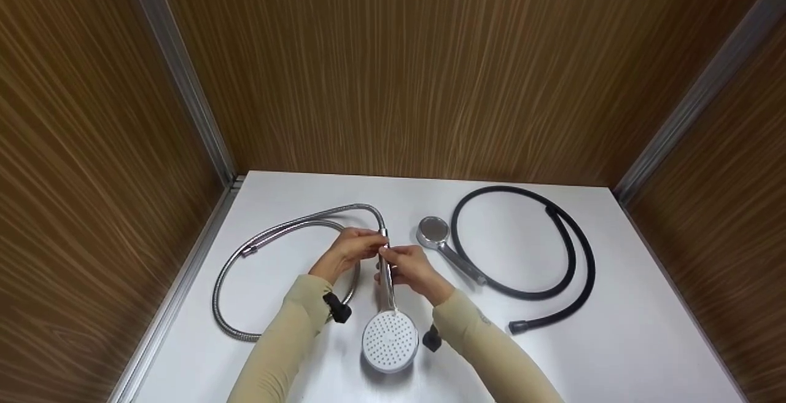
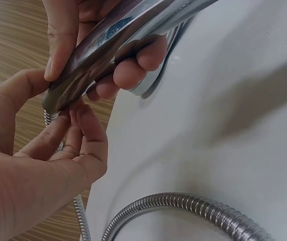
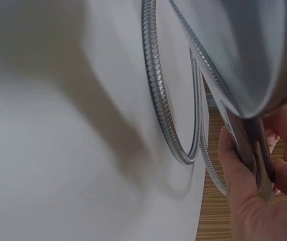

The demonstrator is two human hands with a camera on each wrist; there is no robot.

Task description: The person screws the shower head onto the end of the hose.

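A chrome handheld shower head [image 1: 389, 343] is held with its white, nozzle-dotted face up and its handle [image 2: 108, 45] pointing away from me. My right hand [image 1: 416, 269] grips that handle, thumb on top and fingers curled beneath. At the handle's far end, my left hand [image 1: 351, 252] pinches the end of a flexible metal hose [image 1: 362, 206] where the two meet. In the left wrist view, the left hand's fingertips close round this joint, partly hiding it. The right wrist view shows the head's chrome back large, with the right hand [image 3: 249, 201] behind it.
The metal hose loops over the white table [image 1: 638, 329] on the left, its other end fitting [image 1: 249, 250] lying inside the loop. Right of my hands lie a second, grey shower head [image 1: 433, 230] and a coiled black hose [image 1: 591, 255]. Wood-grain panels [image 1: 417, 71] enclose the table.
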